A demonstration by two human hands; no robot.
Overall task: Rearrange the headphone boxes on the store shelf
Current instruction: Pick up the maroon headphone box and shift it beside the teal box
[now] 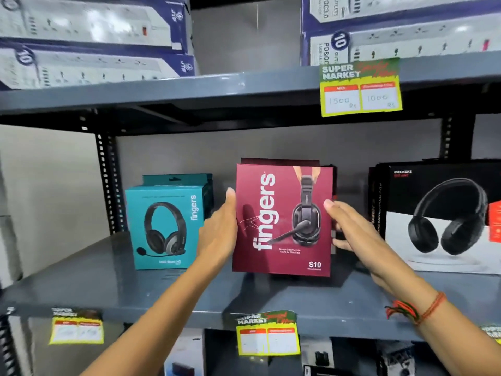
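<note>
A maroon "fingers" S10 headphone box (282, 221) stands upright at the middle of the grey shelf (108, 289), with more maroon boxes behind it. My left hand (219, 232) presses flat against its left edge. My right hand (352, 229) grips its right edge, thumb on the front and fingers behind. A teal "fingers" headphone box (166, 226) stands to the left, with another teal box behind it. A black and white Rockerz headphone box (442, 221) stands to the right.
The upper shelf holds stacked blue and white power strip boxes (89, 39) and carries a yellow price tag (360, 88). More price tags (267, 335) hang on the front edge of the middle shelf. Dark products sit on the shelf below.
</note>
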